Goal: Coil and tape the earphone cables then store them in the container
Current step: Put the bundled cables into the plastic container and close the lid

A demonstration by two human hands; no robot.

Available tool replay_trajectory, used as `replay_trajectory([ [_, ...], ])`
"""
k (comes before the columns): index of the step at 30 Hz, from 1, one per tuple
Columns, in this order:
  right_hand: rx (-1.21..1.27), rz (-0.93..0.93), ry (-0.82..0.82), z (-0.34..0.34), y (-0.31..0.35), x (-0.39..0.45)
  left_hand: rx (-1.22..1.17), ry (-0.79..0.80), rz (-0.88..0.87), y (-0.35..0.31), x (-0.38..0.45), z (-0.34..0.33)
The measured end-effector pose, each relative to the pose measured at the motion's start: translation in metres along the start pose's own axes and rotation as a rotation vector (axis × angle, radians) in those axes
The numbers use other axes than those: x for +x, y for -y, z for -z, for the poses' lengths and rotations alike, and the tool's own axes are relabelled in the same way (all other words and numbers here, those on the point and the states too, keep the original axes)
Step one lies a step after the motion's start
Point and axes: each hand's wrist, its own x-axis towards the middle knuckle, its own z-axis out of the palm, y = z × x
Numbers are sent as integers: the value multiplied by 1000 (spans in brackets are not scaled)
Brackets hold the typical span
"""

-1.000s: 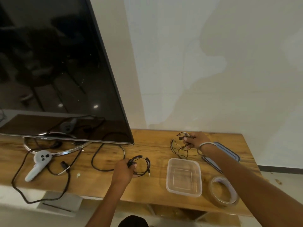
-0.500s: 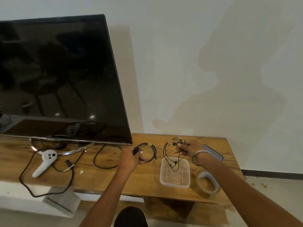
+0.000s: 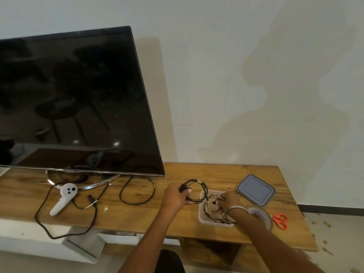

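Both of our hands are over the right half of the wooden table point(image 3: 137, 215). Our left hand point(image 3: 175, 196) is closed around a coiled earphone cable point(image 3: 197, 187), gripping the black loop at its left side; the coil stands up from the fist, with a pale band of tape at its top, and its far edge reaches the rim of the clear container point(image 3: 202, 217). Our right hand point(image 3: 229, 200) is over the container's right side, fingers curled and pinching a second earphone cable point(image 3: 213, 210), which lies loosely in the container with strands spilling toward its near edge. Whether this bundle is taped we cannot tell.

Just right of the container, partly hidden by our right wrist, stands a roll of tape point(image 3: 263, 214). Orange-handled scissors point(image 3: 280, 220) lie beside the roll, nearer the table's right edge. Behind them, toward the wall, the container's blue-grey lid point(image 3: 255, 190) lies flat, apart from the container.

On the left half of the table stands a large dark television point(image 3: 74, 99) on a curved metal foot. In front of it lies a white handheld controller point(image 3: 64, 198), with a black cable point(image 3: 65, 227) trailing past it and over the table's near edge. 1 more black cable point(image 3: 137, 192) forms a loop between the television and our left hand.
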Motion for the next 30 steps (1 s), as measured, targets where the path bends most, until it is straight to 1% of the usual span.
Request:
replay_trajectory([
  [2,-177,23,21,-5,2,4,4,21,14,3,3,-5],
  [4,-291,28,55,-11,4,8,10,35,38,6,6,-11],
  [11,-453,92,74,-10,0,15,64,88,93,20,16,-31],
  [14,-463,136,40,-1,-2,10,74,110,102,23,20,-41],
  [18,-359,212,-144,20,-8,7,97,148,98,21,24,-59],
  [21,-274,203,-246,41,-20,4,139,180,109,19,25,-75],
  [25,-245,165,-292,65,-48,6,242,222,147,21,28,-92],
  [30,-219,115,-292,88,-75,10,357,247,165,35,36,-105],
])
